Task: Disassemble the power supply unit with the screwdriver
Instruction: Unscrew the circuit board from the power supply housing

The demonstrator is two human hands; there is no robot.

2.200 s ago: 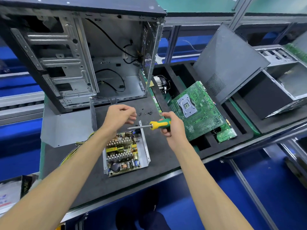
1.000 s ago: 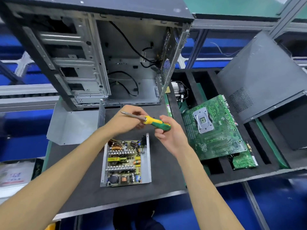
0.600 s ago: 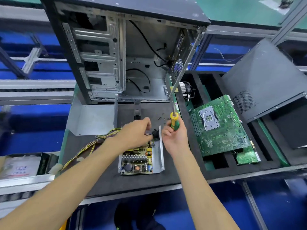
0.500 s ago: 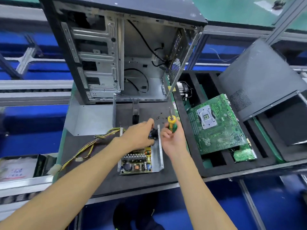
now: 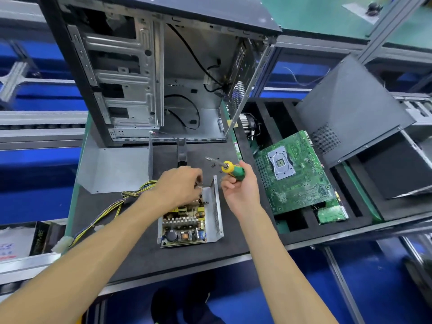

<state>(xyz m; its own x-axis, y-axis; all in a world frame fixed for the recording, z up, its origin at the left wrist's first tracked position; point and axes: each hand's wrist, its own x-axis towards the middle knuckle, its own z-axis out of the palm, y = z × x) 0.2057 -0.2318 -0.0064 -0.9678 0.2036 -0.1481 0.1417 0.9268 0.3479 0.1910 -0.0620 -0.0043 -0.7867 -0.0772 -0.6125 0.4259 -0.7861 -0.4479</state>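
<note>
Head view: right hand [image 5: 242,188] fingers curled round screwdriver [image 5: 230,169] handle, tip up-left, off the work. Left hand [image 5: 180,187] fingers bent at far end of power supply unit [image 5: 190,220]; grip unclear. PSU lidless on black mat [image 5: 131,249], before PC case [image 5: 149,73].

Bare sheet metal, matt foam and glossy plastic on the bench

The power supply unit [image 5: 211,213] has a dull grey perforated metal shell around a board of shiny copper coils. The screwdriver [image 5: 230,169] shows a glossy yellow-and-green plastic handle and a bright steel shaft. The computer case [image 5: 149,73] is unpainted, stamped sheet metal inside, matt black outside. The work mat [image 5: 131,249] looks like matt dark foam. The motherboard [image 5: 294,178] is smooth green laminate.
</note>
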